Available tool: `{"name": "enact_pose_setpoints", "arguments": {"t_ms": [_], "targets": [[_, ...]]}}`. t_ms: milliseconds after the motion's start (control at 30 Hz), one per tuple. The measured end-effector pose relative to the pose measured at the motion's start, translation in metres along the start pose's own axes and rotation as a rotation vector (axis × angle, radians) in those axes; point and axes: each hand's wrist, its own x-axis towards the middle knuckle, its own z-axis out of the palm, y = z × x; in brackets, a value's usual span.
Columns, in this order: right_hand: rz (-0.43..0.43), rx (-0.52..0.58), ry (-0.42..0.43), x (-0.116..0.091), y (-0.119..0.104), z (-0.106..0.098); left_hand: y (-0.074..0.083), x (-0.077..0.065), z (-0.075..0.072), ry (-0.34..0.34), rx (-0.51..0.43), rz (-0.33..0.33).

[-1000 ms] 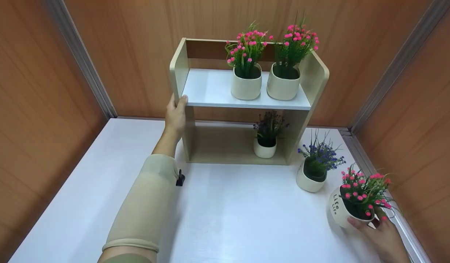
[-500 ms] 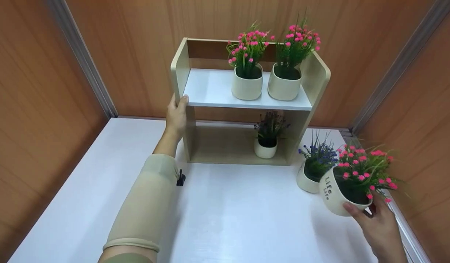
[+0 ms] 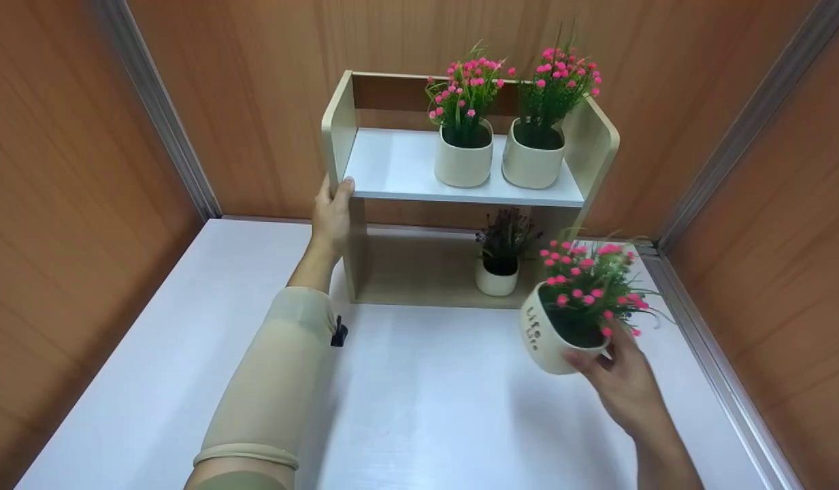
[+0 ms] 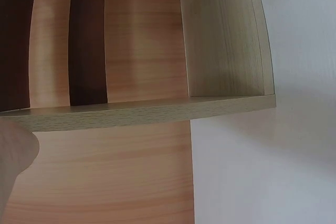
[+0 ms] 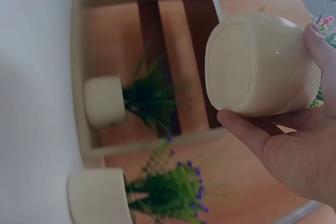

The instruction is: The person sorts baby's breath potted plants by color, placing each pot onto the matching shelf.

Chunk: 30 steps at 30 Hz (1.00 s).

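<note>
1. Two hands are in view over a white table (image 3: 419, 408), with clock hours read from the middle of the head view.
2. At 4 o'clock the right hand (image 3: 623, 388) has a firm hold on a lettered pot (image 3: 552, 340) ("Life" is printed on it twice), thumb and fingers spread around its side.
3. That pot is raised off the table and tilted, its pink flowers (image 3: 582, 272) leaning towards 3 o'clock; the right wrist view shows its underside.
4. Towards 10 o'clock the left hand (image 3: 331, 221) grips the side panel of a two-tier shelf (image 3: 392, 153), thumb at the front edge (a pale sleeve (image 3: 262, 381) covers much of that arm).
5. On the upper board stand a first pink-flowered pot (image 3: 463, 160) at 1 o'clock and a second pink-flowered pot (image 3: 533, 160) at 2 o'clock, both upright.
6. Just past 3 o'clock, a small dark-flowered pot (image 3: 497, 280) stands upright on the lower board.
7. A blue-flowered pot (image 5: 100, 198) stands outside the shelf (mostly hidden in the head view, behind the raised pot).
</note>
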Motion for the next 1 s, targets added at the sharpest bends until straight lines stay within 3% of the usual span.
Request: {"name": "enact_pose_setpoints", "arguments": {"t_ms": [267,467,633,867,1000], "targets": [[-0.138,0.063,-0.142,0.022,-0.016,0.042,0.001,0.002,-0.001,-0.004,-0.006,-0.022],[-0.174,0.066,-0.218,0.037,-0.041,0.068,0.001,0.004,-0.001,0.003,-0.019,-0.029],[-0.225,0.028,-0.222,0.049,-0.072,0.084,-0.001,0.003,0.000,0.016,-0.026,-0.014],[-0.322,0.068,-0.216,0.069,-0.121,0.099,0.000,0.002,0.000,0.035,-0.028,0.002],[-0.332,0.086,-0.183,0.084,-0.146,0.106,0.001,0.003,0.001,0.021,-0.037,0.010]]}}
